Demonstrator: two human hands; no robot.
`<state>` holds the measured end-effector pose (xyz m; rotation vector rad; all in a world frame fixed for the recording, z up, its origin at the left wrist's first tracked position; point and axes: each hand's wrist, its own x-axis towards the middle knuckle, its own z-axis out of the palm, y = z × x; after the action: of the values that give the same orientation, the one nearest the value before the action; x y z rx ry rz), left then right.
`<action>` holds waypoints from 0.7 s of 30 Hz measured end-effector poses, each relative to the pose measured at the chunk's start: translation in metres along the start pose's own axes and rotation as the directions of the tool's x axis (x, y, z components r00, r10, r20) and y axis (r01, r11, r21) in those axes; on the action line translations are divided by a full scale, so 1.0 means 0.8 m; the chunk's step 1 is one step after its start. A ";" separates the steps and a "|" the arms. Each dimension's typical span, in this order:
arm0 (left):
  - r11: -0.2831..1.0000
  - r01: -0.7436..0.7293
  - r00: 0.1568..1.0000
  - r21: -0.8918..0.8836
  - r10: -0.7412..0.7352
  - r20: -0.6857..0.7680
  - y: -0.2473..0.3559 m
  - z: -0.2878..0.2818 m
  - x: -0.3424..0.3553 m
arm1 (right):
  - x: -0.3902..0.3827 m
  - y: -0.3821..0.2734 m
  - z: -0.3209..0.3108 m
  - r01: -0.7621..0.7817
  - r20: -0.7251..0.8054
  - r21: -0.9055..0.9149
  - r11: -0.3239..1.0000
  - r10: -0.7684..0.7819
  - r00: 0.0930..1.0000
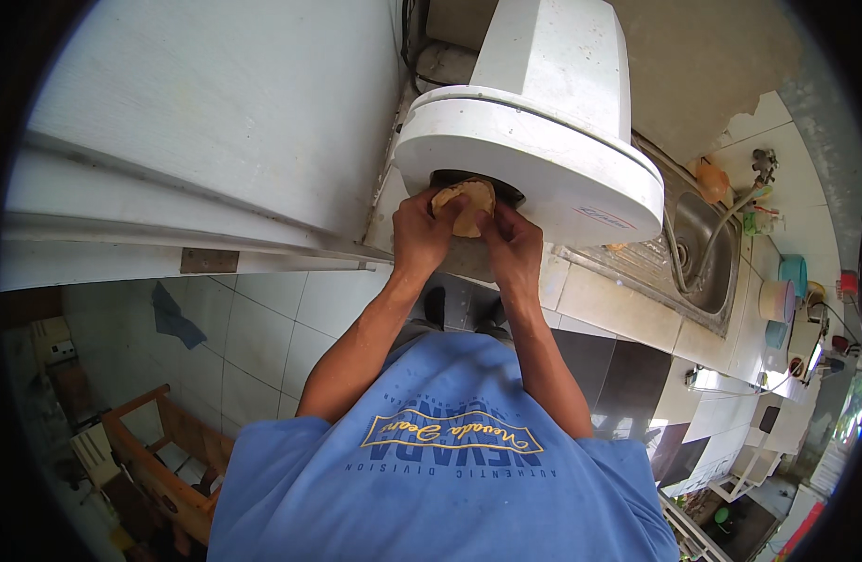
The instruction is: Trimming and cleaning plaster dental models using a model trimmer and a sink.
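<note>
Between my two hands is a tan, roundish, shallow piece (475, 217) with an uneven rim; its exact kind I cannot make out. My left hand (423, 234) grips its left side, with the thumb pressed on its face. On its right edge, the fingers of my right hand (514, 251) are closed. Both hands are at the dark opening (511, 195) in the front of a white machine (543, 155) with a tall housing. The piece covers part of that opening, and whether it touches anything inside is hidden.
A large pale cabinet-like panel (215, 122) stands close on my left. To the right, a tiled counter (609, 300) holds a metal sink (717, 248) with a hose (676, 253) in it. A wooden frame (155, 459) stands at lower left, near a blue-grey cloth (175, 316).
</note>
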<state>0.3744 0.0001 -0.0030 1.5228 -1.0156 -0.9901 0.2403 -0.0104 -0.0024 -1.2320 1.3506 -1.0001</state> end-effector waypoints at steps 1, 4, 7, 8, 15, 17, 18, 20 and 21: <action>1.000 -0.001 1.000 -0.012 0.001 -0.002 -0.001 0.000 0.000 | 0.000 0.000 0.000 0.002 0.004 0.002 1.000 -0.002 1.000; 1.000 0.012 1.000 -0.004 -0.012 0.010 -0.001 0.000 0.001 | 0.000 0.001 0.000 -0.006 0.007 0.030 1.000 0.005 1.000; 0.999 -0.042 0.998 -0.031 0.040 -0.056 -0.003 0.004 0.002 | 0.000 -0.002 0.000 -0.011 -0.006 -0.003 1.000 0.011 1.000; 0.999 -0.041 0.998 -0.031 0.039 -0.058 -0.004 0.004 0.002 | -0.001 -0.004 0.000 -0.011 -0.004 -0.003 1.000 0.011 1.000; 0.999 -0.020 0.999 -0.032 0.019 -0.044 -0.006 0.004 0.004 | -0.002 -0.009 -0.001 -0.016 -0.004 -0.016 1.000 0.016 1.000; 0.999 -0.024 0.999 -0.032 0.023 -0.041 -0.006 0.004 0.005 | -0.003 -0.008 0.000 -0.008 -0.009 0.007 1.000 0.008 1.000; 0.999 -0.026 0.999 -0.041 0.025 -0.032 -0.008 0.004 0.007 | -0.004 -0.007 0.001 -0.006 -0.011 0.027 1.000 0.007 1.000; 0.998 -0.028 0.999 -0.050 0.027 -0.024 -0.010 0.002 0.009 | -0.006 -0.007 0.002 -0.004 -0.012 0.048 0.999 0.005 1.000; 0.998 -0.008 1.000 -0.055 0.008 -0.003 -0.010 0.002 0.011 | -0.007 -0.009 0.001 -0.025 -0.016 0.078 0.997 0.027 1.000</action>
<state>0.3768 -0.0080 -0.0121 1.4735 -0.9841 -1.0028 0.2423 -0.0060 0.0054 -1.1474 1.3250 -1.0371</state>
